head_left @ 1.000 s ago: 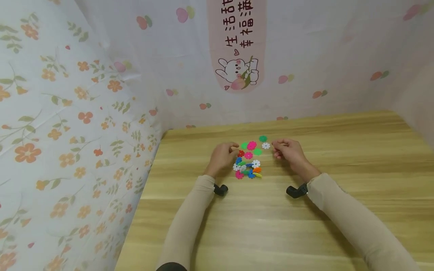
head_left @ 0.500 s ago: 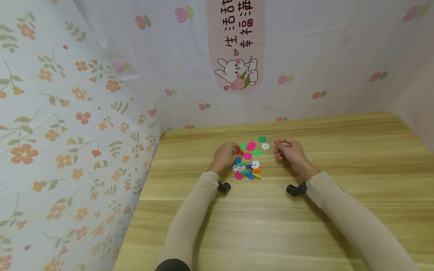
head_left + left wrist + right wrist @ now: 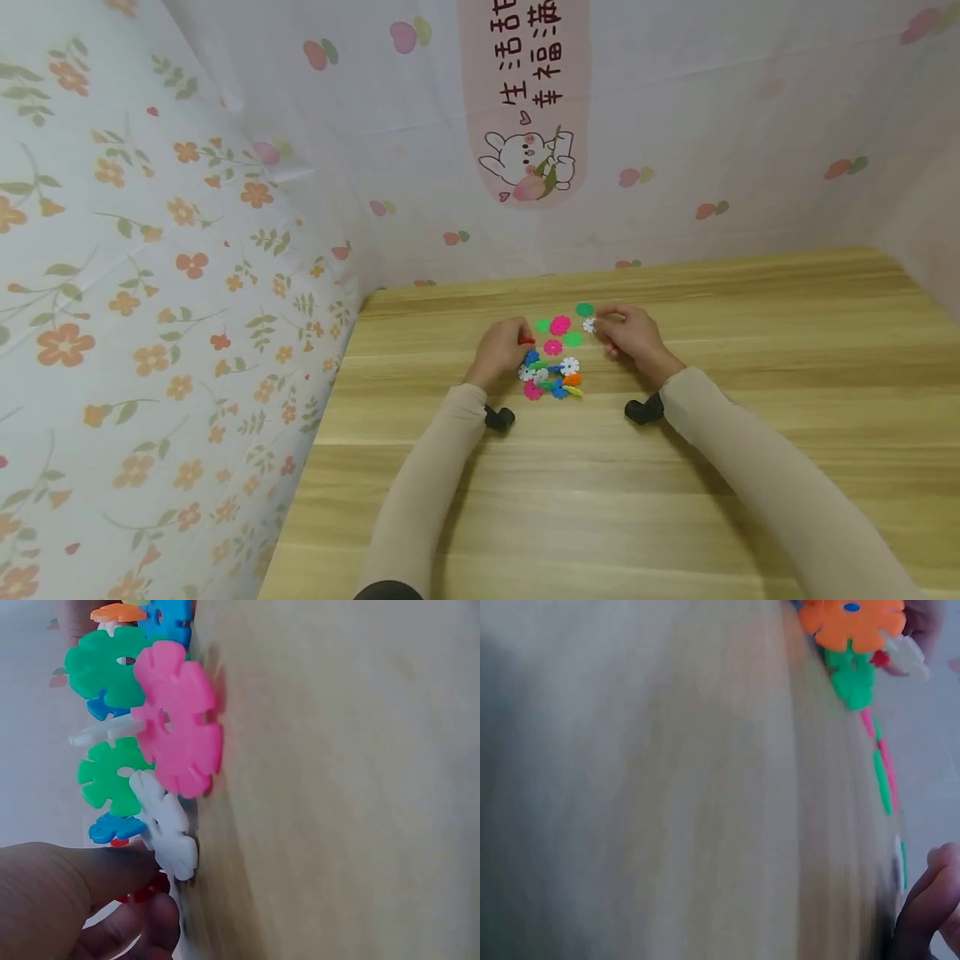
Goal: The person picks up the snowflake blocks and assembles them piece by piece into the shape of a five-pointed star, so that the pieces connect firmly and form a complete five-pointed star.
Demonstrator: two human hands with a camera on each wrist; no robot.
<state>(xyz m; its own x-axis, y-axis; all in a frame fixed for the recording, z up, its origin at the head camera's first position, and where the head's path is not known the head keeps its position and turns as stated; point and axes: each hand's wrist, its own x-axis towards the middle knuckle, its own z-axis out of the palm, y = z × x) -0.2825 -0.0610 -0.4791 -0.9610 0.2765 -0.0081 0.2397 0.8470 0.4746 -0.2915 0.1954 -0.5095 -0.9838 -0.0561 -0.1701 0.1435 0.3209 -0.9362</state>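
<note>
My left hand pinches a red snowflake disc between thumb and fingers, partly hidden by them in the left wrist view. Right beside it stands a cluster of plastic snowflake discs slotted together, among them a pink disc, a white disc and an orange disc. To the right, my right hand has its fingertips at a loose white disc lying flat. Thumb and forefinger stand apart in the right wrist view.
Behind the cluster lie loose discs: a dark green one, light green ones and pink ones. The wooden table meets a patterned cloth backdrop at its far edge. Another floral cloth hangs along the left.
My left hand has moved slightly right and taken the red disc in its fingers, tilting it up. My right hand has come left to the loose white disc.
</note>
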